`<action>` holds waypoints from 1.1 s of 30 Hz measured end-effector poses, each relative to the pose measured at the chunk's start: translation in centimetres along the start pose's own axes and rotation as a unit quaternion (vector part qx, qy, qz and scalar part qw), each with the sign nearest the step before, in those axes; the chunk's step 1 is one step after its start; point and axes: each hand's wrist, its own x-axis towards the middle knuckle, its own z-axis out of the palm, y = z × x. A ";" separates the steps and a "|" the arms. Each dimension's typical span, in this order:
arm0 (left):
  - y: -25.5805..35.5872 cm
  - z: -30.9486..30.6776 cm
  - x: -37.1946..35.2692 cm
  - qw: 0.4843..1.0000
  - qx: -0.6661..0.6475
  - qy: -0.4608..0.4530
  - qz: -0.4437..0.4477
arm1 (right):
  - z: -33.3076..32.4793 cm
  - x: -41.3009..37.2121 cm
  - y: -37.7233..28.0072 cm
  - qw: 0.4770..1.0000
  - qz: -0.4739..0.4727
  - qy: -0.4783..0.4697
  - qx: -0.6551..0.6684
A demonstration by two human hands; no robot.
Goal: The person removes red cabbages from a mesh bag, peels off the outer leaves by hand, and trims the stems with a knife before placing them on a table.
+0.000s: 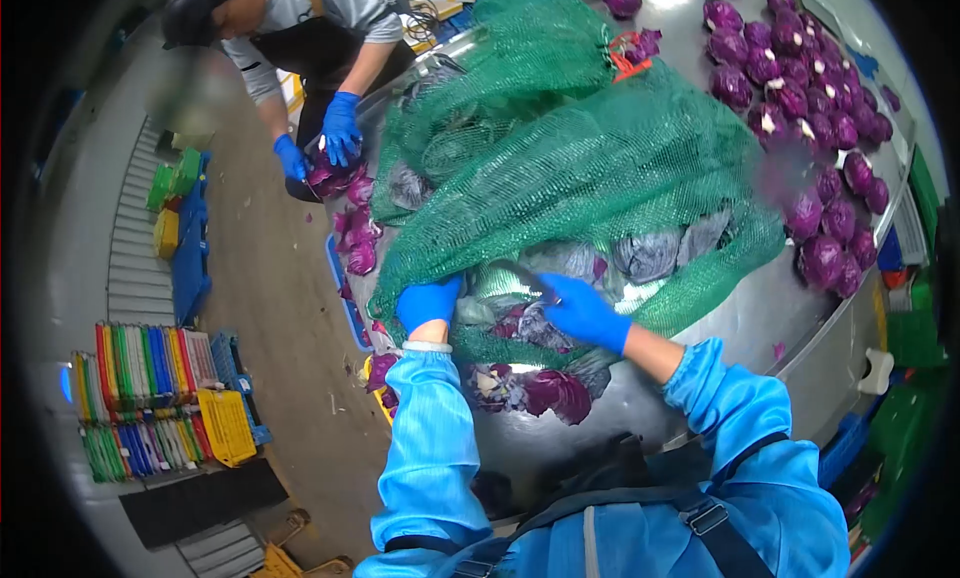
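Green net sack (600, 168) of red cabbages (650, 253) is lying on the steel table (730, 313) before me, left hand (428, 303) fisting its edge, right hand (583, 311) clasping what looks like a knife (525, 276); I'm judging it heavy, floppy, best gripped by bunched mesh.

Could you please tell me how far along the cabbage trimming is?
Done: a pile of trimmed cabbages lies on the steel table. In hand: the left hand grips the green mesh sack while the right hand holds a knife at its opening. Left: that sack and a second sack behind it bulge with cabbages.
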 end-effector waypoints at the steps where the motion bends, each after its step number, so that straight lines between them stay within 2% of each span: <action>1: -0.5 0.3 -0.1 0.999 0.019 -0.042 -0.020 | 1.5 -0.3 0.8 0.998 0.035 -0.034 0.035; 2: -0.1 -0.1 0.8 0.992 0.053 -0.102 -0.044 | 2.9 -0.4 1.4 0.993 0.067 -0.069 0.069; 3: 0.4 -0.3 2.2 0.981 0.086 -0.160 -0.068 | 4.4 -0.5 1.8 0.990 0.074 -0.049 0.112; 5: -3.6 3.3 3.5 0.978 0.096 -0.182 -0.038 | 6.9 -0.2 2.4 0.978 0.083 -0.012 0.191; 8: -3.8 2.3 3.9 0.968 0.163 -0.190 0.004 | 9.2 0.4 4.2 0.944 0.136 0.003 0.301; 9: -3.9 1.5 3.6 0.967 0.159 -0.192 0.061 | 9.3 0.3 4.5 0.944 0.134 0.005 0.302; 10: -4.1 1.9 3.2 0.981 0.108 -0.091 0.132 | 9.0 -0.3 4.4 0.947 0.149 0.002 0.286; 12: -2.2 -0.3 2.5 0.971 0.119 -0.205 0.045 | 8.2 -1.1 3.4 0.951 0.172 -0.007 0.256; 13: -1.8 -1.0 2.2 0.971 0.113 -0.207 0.038 | 6.8 -1.9 2.0 0.958 0.171 -0.008 0.229; 15: -0.9 -2.5 1.9 0.962 0.128 -0.240 0.002 | 5.9 -4.2 2.4 0.965 0.126 0.052 0.223; 16: 0.3 -3.9 1.6 0.975 0.071 -0.209 0.017 | 5.6 -5.2 2.6 0.967 0.105 0.077 0.220; 18: 2.2 -6.8 -0.1 0.987 -0.044 -0.150 0.035 | 2.5 -7.0 0.3 0.941 0.173 0.052 0.286; 19: 0.4 -6.1 -1.3 0.967 -0.145 -0.202 0.057 | 1.4 -7.8 -1.3 0.925 0.209 0.038 0.316; 20: 1.4 -7.1 -1.6 0.933 -0.248 -0.247 0.080 | 1.1 -8.5 -2.5 0.912 0.198 0.033 0.358; 21: 3.7 -7.3 -3.5 0.916 -0.372 -0.149 0.034 | 0.7 -9.1 -3.5 0.899 0.185 0.028 0.397; 22: 8.4 -8.8 -5.6 0.882 -0.462 -0.096 -0.013 | 0.5 -9.6 -4.1 0.884 0.171 0.023 0.434; 23: 13.1 -10.4 -7.6 0.835 -0.547 -0.034 -0.049 | -0.2 -10.1 -3.4 0.866 0.258 -0.064 0.424; 24: 15.1 -10.5 -9.7 0.791 -0.605 -0.022 -0.086 | -0.4 -10.6 -3.9 0.903 0.207 -0.019 0.375; 26: 17.2 -9.2 -13.9 0.695 -0.691 0.071 -0.186 | -1.1 -12.1 -6.4 0.955 0.098 0.070 0.270; 27: 15.0 -6.0 -17.2 0.827 -0.542 0.074 -0.130 | -1.8 -12.7 -7.4 0.973 0.095 0.056 0.203; 29: 11.9 -1.2 -22.4 0.711 -0.650 0.010 -0.269 | -2.0 -14.4 -6.9 0.997 0.054 0.018 0.057; 30: 10.5 0.6 -25.0 0.728 -0.644 0.011 -0.235 | -1.3 -15.6 -5.3 1.000 0.018 -0.009 -0.018; 31: 9.3 2.3 -27.5 0.744 -0.637 0.012 -0.201 | -0.2 -16.6 -3.9 0.997 0.029 -0.041 -0.058; 32: 8.1 3.9 -30.1 0.825 -0.560 0.048 -0.060 | 0.6 -17.5 -2.7 0.992 0.058 -0.070 -0.091; 33: 7.7 3.7 -31.0 0.886 -0.463 0.003 0.006 | 1.2 -18.1 -1.8 0.983 0.083 -0.100 -0.126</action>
